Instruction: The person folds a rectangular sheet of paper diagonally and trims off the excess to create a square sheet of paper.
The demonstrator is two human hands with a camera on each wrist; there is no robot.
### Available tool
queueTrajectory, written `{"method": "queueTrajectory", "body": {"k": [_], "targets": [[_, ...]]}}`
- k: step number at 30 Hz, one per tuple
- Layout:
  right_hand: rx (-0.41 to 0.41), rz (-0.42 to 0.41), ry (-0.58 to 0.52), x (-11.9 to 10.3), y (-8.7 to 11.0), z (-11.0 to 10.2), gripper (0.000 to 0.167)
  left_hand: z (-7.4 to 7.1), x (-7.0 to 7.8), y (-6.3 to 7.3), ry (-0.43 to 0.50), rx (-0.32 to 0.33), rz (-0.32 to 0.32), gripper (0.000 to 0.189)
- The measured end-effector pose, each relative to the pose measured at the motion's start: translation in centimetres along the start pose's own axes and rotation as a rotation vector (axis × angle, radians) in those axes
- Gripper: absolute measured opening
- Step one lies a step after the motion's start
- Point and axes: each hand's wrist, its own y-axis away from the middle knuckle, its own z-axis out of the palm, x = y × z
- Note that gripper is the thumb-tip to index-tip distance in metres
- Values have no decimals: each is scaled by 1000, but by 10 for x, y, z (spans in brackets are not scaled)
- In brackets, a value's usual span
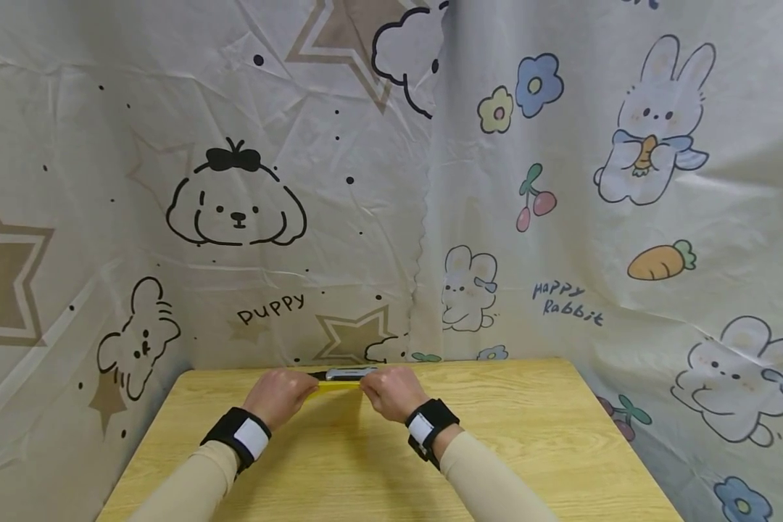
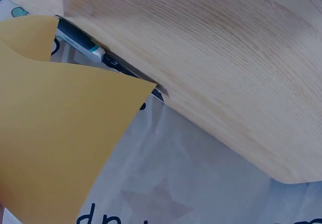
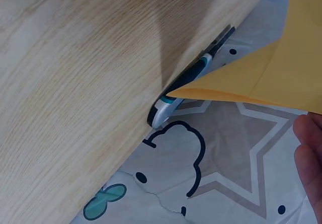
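Observation:
My left hand (image 1: 277, 397) and right hand (image 1: 394, 391) grip the two ends of a sheet of yellow paper (image 1: 339, 386) near the far edge of the table. From the head it shows only as a thin strip between the hands. The left wrist view has the paper (image 2: 65, 118) bending in a curve, and in the right wrist view the paper (image 3: 271, 78) narrows to a folded-looking corner. Fingers (image 3: 309, 138) of the right hand show beside it. Just beyond the paper, a utility knife (image 1: 349, 373) with a grey and black body lies along the table's far edge.
A light wooden table (image 1: 496, 435) spreads under both arms. Behind it and at its sides hangs a printed cloth (image 1: 365, 217) with puppies, rabbits and stars. Black straps (image 1: 238, 438) wrap both wrists.

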Motion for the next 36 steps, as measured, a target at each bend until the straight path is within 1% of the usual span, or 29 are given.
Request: {"method": "queueTrajectory", "body": {"k": [3, 7, 12, 17, 22, 28, 33, 36], "targets": [[-10, 15, 4, 2, -3, 2, 12, 2, -3, -2, -11, 0, -12, 10], [2, 25, 7, 3, -3, 3, 11, 4, -5, -5, -27, -11, -28, 10], [14, 14, 22, 6, -2, 5, 12, 3, -6, -7, -19, -27, -43, 10], [27, -1, 34, 9, -3, 4, 11, 3, -6, -9, -16, -22, -45, 9], [20, 4, 14, 10, -1, 0, 7, 3, -3, -8, -14, -30, -75, 9], [16, 8, 10, 11, 1, -4, 8, 7, -1, -8, -7, -22, -61, 9], [11, 15, 22, 12, 3, -6, 8, 7, -1, -6, 7, -44, -93, 8], [10, 18, 24, 14, 4, -6, 6, 7, -1, -6, 19, -37, -99, 8]]}}
